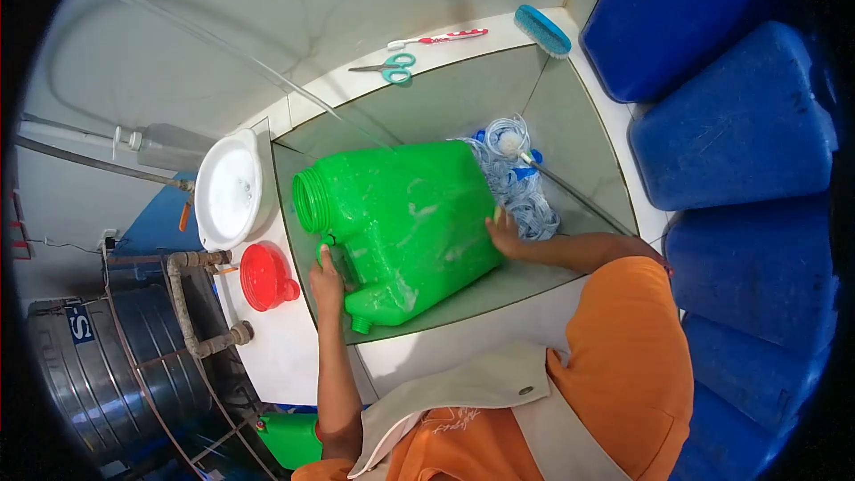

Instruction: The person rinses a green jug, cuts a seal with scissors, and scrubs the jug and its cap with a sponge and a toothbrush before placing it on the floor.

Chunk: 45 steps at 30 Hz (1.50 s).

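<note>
Head view: the handle of the green jerrycan (410, 214) is gripped by the left hand (327, 281); the right hand (504, 236) is laid open against its base, fingertips partly hidden.

Scissors (389, 68), toothbrush (438, 37), perhaps a red funnel (265, 277)

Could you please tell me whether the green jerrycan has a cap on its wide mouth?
No, the green jerrycan lies on its side in the tiled basin with its threaded mouth open and uncapped.
</note>
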Each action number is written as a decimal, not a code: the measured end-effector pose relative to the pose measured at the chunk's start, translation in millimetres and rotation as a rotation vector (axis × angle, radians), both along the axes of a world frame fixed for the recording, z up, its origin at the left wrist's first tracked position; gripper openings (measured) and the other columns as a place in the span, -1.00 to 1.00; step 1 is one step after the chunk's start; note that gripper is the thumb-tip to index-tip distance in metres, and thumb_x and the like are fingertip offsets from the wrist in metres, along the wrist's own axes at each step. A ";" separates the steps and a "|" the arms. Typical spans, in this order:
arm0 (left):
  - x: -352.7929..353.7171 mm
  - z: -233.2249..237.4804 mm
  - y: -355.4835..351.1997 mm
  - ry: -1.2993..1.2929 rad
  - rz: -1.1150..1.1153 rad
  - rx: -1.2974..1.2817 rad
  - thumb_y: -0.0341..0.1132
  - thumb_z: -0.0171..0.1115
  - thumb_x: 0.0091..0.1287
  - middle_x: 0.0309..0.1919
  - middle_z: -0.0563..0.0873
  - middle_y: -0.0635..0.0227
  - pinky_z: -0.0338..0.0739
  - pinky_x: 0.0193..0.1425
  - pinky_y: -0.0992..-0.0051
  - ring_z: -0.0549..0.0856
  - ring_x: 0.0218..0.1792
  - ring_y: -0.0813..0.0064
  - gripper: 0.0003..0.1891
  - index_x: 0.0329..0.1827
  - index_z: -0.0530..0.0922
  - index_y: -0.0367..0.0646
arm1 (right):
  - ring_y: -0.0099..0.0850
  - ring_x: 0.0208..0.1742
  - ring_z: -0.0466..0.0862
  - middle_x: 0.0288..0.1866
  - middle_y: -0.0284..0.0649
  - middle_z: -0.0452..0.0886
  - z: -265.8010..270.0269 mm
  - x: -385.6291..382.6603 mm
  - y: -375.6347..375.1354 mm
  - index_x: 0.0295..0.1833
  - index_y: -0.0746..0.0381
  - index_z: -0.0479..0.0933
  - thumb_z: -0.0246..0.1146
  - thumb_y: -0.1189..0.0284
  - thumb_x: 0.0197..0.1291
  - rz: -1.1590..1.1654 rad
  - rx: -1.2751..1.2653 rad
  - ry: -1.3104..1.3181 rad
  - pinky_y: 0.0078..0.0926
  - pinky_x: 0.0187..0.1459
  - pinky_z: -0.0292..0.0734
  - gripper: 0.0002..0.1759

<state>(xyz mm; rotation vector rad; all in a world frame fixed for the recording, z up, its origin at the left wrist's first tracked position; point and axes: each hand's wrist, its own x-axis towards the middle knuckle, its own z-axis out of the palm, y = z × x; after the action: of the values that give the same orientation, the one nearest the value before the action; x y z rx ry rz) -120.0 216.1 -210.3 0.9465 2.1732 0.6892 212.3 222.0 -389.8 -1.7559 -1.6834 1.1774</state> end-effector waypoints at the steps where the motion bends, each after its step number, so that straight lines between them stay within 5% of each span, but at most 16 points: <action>1: 0.5 0.6 -0.2 0.004 -0.001 0.009 0.13 -0.11 0.38 -0.75 0.42 0.29 0.37 -0.66 0.38 0.46 -0.75 0.42 -0.42 -0.23 0.49 -0.36 | 0.19 0.43 -0.05 0.41 0.21 0.01 13.1 -21.3 -16.3 0.43 0.24 -0.03 -0.15 -0.07 0.26 -0.244 -0.340 -0.042 0.05 0.38 -0.12 -0.21; 3: 2.7 0.6 -2.8 0.003 -0.010 0.003 0.13 -0.11 0.39 -0.74 0.43 0.28 0.37 -0.66 0.38 0.46 -0.75 0.42 -0.41 -0.22 0.49 -0.36 | 0.17 0.45 -0.08 0.44 0.21 -0.04 45.6 -57.1 -25.9 0.47 0.17 -0.10 -0.22 -0.19 0.24 -0.499 -0.693 -0.089 0.06 0.38 -0.12 -0.13; 5: 3.2 2.8 -2.2 -0.026 0.001 0.019 0.16 -0.11 0.37 -0.73 0.38 0.36 0.32 -0.65 0.44 0.42 -0.74 0.49 -0.41 -0.39 0.47 -0.30 | 0.14 0.47 -0.09 0.49 0.15 -0.14 63.3 -81.5 -20.9 0.50 0.07 -0.22 -0.32 -0.34 0.14 -0.175 -0.813 -0.053 0.05 0.39 -0.17 -0.03; 9: 5.3 5.4 -3.8 -0.001 0.001 0.018 0.16 -0.11 0.38 -0.73 0.39 0.36 0.32 -0.65 0.44 0.42 -0.73 0.49 -0.40 -0.39 0.47 -0.31 | 0.07 0.47 -0.02 0.50 0.08 -0.11 2.5 -21.9 -5.1 0.49 0.13 -0.18 -0.26 -0.31 0.16 -0.443 -0.639 -0.131 0.04 0.38 -0.12 -0.03; 15: 5.5 7.9 -4.7 0.057 -0.037 0.037 0.15 -0.11 0.38 -0.72 0.40 0.33 0.31 -0.65 0.42 0.44 -0.72 0.47 -0.40 -0.39 0.47 -0.32 | -0.20 0.44 0.13 0.49 -0.06 0.00 24.9 -82.0 -35.2 0.47 0.22 -0.13 -0.14 -0.09 0.29 -0.563 -1.147 0.801 -0.19 0.35 0.10 -0.17; 17: -2.0 -2.2 -3.1 -0.002 -0.038 0.013 0.14 -0.12 0.38 -0.73 0.44 0.23 0.41 -0.67 0.37 0.47 -0.77 0.38 -0.39 -0.24 0.48 -0.39 | -0.05 0.47 0.01 0.50 0.03 -0.10 173.2 -131.5 -33.8 0.47 0.19 -0.16 -0.14 -0.02 0.32 -0.518 -1.052 0.410 -0.08 0.37 0.01 -0.22; 21: 2.2 4.1 -2.2 0.002 -0.024 0.019 0.14 -0.11 0.38 -0.74 0.43 0.24 0.40 -0.69 0.38 0.47 -0.78 0.39 -0.39 -0.26 0.48 -0.40 | 0.16 0.46 -0.10 0.48 0.19 -0.20 166.9 -166.4 -65.7 0.45 0.31 -0.23 -0.15 0.10 0.37 -0.153 -0.793 -0.041 0.05 0.37 -0.13 -0.26; 23: 4.5 5.7 -0.5 -0.063 0.001 0.038 0.13 -0.10 0.38 -0.74 0.43 0.23 0.40 -0.69 0.39 0.48 -0.77 0.39 -0.39 -0.28 0.47 -0.41 | 0.33 0.43 -0.16 0.43 0.33 -0.17 140.1 -155.6 -77.5 0.39 0.49 -0.16 -0.11 0.17 0.36 0.176 0.335 -0.046 0.18 0.36 -0.22 -0.27; 25: 6.2 8.2 -5.9 -0.054 -0.013 0.046 0.15 -0.09 0.37 -0.73 0.43 0.26 0.39 -0.67 0.39 0.46 -0.76 0.41 -0.40 -0.32 0.47 -0.37 | 0.33 0.39 -0.05 0.38 0.33 -0.02 109.2 -142.0 -31.5 0.37 0.55 -0.10 -0.03 0.25 0.31 0.319 0.559 -0.263 0.27 0.34 -0.21 -0.26; 28: 6.0 11.1 -4.3 -0.036 -0.032 0.065 0.14 -0.09 0.38 -0.74 0.42 0.27 0.38 -0.69 0.40 0.46 -0.77 0.42 -0.40 -0.33 0.47 -0.38 | 0.31 0.41 -0.07 0.41 0.30 -0.05 91.2 -97.1 8.8 0.39 0.46 -0.07 -0.04 0.21 0.32 0.106 0.086 0.056 0.21 0.37 -0.26 -0.28; 30: 4.1 8.9 5.1 -0.034 -0.021 0.083 0.11 -0.11 0.39 -0.76 0.42 0.24 0.38 -0.72 0.41 0.47 -0.79 0.40 -0.40 -0.30 0.47 -0.42 | 0.22 0.43 -0.04 0.42 0.27 -0.05 89.3 -102.3 -20.7 0.38 0.35 0.06 -0.02 0.21 0.30 0.116 -0.297 -0.398 0.11 0.39 -0.21 -0.35; 34: 2.7 3.5 -2.8 0.002 -0.011 0.049 0.12 -0.10 0.39 -0.75 0.44 0.22 0.39 -0.71 0.39 0.48 -0.79 0.37 -0.38 -0.30 0.47 -0.44 | 0.16 0.18 0.27 0.25 0.24 0.21 147.8 -156.6 -34.4 0.25 0.40 0.23 0.03 0.31 0.27 0.148 0.634 -0.122 0.09 0.28 0.02 -0.48; 37: 4.3 3.1 0.9 -0.030 -0.012 0.075 0.15 -0.09 0.37 -0.74 0.46 0.19 0.40 -0.70 0.37 0.50 -0.78 0.35 -0.36 -0.28 0.48 -0.46 | 0.00 0.27 0.30 0.22 0.10 0.31 114.6 -138.7 52.7 0.29 0.31 0.21 -0.07 0.33 0.33 0.131 0.767 -0.112 -0.02 0.34 0.03 -0.53; 39: 0.3 -1.5 -2.2 -0.028 0.004 0.078 0.16 -0.09 0.36 -0.74 0.46 0.18 0.40 -0.70 0.36 0.51 -0.77 0.35 -0.35 -0.26 0.48 -0.46 | -0.10 0.18 0.38 0.07 0.06 0.42 29.4 -99.6 71.2 0.21 0.34 0.28 -0.04 0.38 0.29 -0.138 0.413 0.393 -0.07 0.30 0.13 -0.58; 41: -4.2 -4.6 0.2 0.035 -0.012 0.018 0.17 -0.09 0.36 -0.74 0.47 0.18 0.40 -0.70 0.36 0.51 -0.77 0.35 -0.33 -0.23 0.48 -0.47 | -0.03 0.20 0.36 0.10 0.08 0.40 10.5 -75.3 35.4 0.25 0.36 0.25 -0.01 0.34 0.27 -0.030 0.397 -0.498 -0.01 0.28 0.14 -0.52; 45: 5.9 5.9 -1.9 -0.010 -0.008 0.038 0.15 -0.08 0.37 -0.75 0.39 0.31 0.36 -0.70 0.39 0.43 -0.77 0.43 -0.41 -0.43 0.44 -0.32 | 0.13 0.31 0.22 0.25 0.13 0.28 97.7 -130.4 -45.8 0.38 0.16 0.16 -0.01 0.23 0.27 0.073 0.516 -0.172 0.15 0.27 0.07 -0.41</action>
<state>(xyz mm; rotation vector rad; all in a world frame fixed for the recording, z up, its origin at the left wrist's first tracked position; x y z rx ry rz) -114.1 214.2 -204.4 0.9697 2.1533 0.7325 81.9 176.1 -292.1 -1.5074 -1.9459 0.5520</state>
